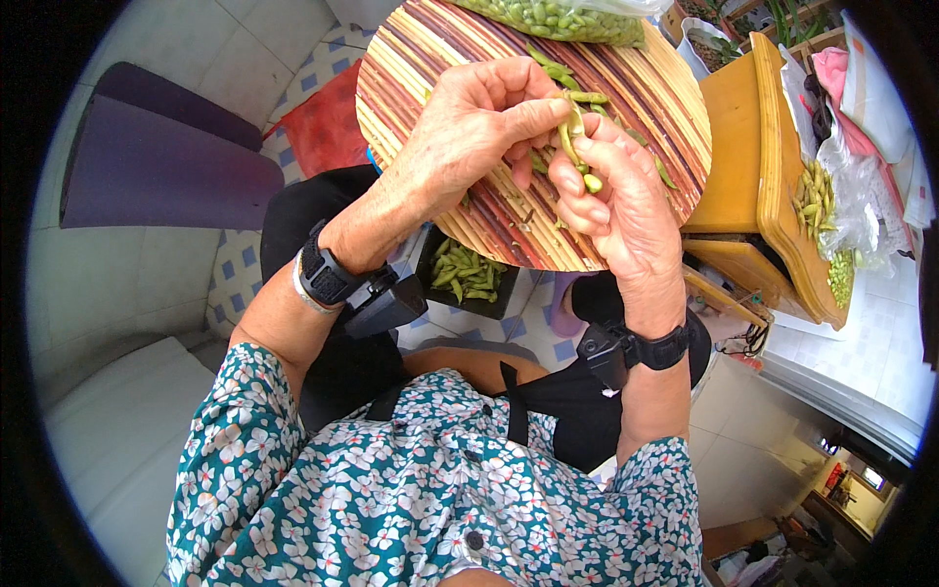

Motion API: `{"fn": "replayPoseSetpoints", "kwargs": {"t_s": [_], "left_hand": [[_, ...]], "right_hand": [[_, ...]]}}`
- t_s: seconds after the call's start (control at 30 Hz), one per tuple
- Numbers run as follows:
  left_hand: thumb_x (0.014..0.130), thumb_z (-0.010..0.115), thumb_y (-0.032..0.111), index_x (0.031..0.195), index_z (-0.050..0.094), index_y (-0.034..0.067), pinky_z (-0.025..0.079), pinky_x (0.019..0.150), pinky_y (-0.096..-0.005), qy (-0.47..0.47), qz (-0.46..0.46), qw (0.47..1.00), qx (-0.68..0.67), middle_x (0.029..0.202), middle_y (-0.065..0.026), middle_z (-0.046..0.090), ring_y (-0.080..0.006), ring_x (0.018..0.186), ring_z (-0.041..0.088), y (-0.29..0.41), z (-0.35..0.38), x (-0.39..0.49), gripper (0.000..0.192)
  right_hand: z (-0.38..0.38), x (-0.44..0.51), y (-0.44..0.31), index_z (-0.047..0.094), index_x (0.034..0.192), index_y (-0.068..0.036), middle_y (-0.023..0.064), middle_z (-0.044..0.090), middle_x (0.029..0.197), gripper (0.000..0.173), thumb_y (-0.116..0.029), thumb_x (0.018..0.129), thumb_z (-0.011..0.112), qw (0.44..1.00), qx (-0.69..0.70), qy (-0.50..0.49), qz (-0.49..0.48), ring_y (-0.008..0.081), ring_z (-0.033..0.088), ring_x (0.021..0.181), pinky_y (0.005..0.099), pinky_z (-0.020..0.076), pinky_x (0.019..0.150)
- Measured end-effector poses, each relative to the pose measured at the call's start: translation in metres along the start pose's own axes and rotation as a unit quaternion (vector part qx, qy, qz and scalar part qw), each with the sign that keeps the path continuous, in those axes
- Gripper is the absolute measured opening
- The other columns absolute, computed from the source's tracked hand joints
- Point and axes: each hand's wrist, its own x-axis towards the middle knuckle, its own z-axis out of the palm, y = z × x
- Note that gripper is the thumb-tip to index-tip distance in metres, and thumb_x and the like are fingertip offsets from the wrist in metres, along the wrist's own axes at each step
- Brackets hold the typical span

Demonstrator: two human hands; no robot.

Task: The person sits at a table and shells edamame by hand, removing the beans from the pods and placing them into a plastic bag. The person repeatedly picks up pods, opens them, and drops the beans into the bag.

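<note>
Both my hands meet above a round striped tabletop [411, 66]. A split green soybean pod [571, 132] is pinched between them. My left hand [488, 121] grips its upper end with thumb and forefinger. My right hand [620, 187] holds the lower part, and a green bean [592, 183] shows at its fingers. More pods [550, 66] lie on the tabletop behind and beside my hands. At the table's far edge rests a clear plastic bag of shelled green beans [561, 20].
Below the table's near edge, a black container [501, 302] holds many whole pods. A yellow wooden cabinet [726, 147] stands at the right, with pods [813, 202] and plastic bags [855, 198] beside it. A red bag [323, 121] lies on the floor at left.
</note>
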Motion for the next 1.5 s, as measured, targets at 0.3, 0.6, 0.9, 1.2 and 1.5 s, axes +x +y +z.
{"fn": "replayPoseSetpoints", "kwargs": {"t_s": [0.3,0.6,0.9,1.2,1.5], "left_hand": [[0.092,0.059,0.012,0.09,0.062,0.001,0.048,0.048,-0.0199,0.051,0.11,0.991,0.05,0.068,-0.0011,0.056,-0.0063,0.055,0.054,0.008,-0.014,-0.001,0.012],[0.084,0.067,0.01,0.083,0.062,0.001,0.044,0.055,-0.022,-0.083,0.042,0.963,0.253,0.066,-0.0004,0.061,-0.0049,0.061,0.054,0.02,-0.012,-0.022,0.011],[0.072,0.072,0.0,0.081,0.063,-0.001,0.049,0.055,-0.026,-0.284,0.065,0.852,0.435,0.069,-0.007,0.063,-0.0136,0.06,0.062,0.035,-0.026,-0.044,0.013],[0.074,0.072,0.006,0.091,0.068,0.004,0.053,0.063,-0.0312,-0.128,0.127,0.808,0.56,0.082,-0.0076,0.065,-0.0227,0.073,0.066,0.026,-0.043,-0.034,0.018],[0.072,0.07,0.001,0.09,0.063,0.004,0.051,0.066,-0.0308,-0.171,0.127,0.807,0.551,0.084,-0.0069,0.06,-0.0223,0.079,0.062,0.011,-0.051,-0.03,0.019]], "right_hand": [[-0.016,0.005,-0.001,0.055,0.097,-0.002,0.003,0.048,0.071,0.021,-0.021,0.097,0.045,0.987,0.145,-0.051,0.054,0.0041,0.034,0.043,0.0158,0.0266,0.037],[-0.03,0.003,-0.012,0.047,0.082,-0.004,0.0043,0.04,0.072,0.03,-0.026,0.101,0.04,0.978,0.196,-0.068,-0.021,0.0055,0.032,0.045,0.017,0.0246,0.034],[-0.036,0.006,-0.011,0.05,0.083,-0.003,0.0051,0.04,0.074,0.028,-0.023,0.101,0.041,0.977,0.201,-0.07,-0.011,0.0069,0.035,0.048,0.0176,0.026,0.035],[-0.044,0.007,-0.015,0.047,0.116,0.007,0.0045,0.04,0.077,0.027,-0.014,0.101,0.039,0.979,0.173,-0.101,-0.029,0.0073,0.036,0.054,0.0186,0.0285,0.04],[-0.042,0.004,-0.016,0.049,0.113,0.006,0.0045,0.041,0.077,0.025,-0.013,0.1,0.04,0.981,0.175,-0.078,-0.028,0.0071,0.037,0.054,0.0187,0.0286,0.039]]}}
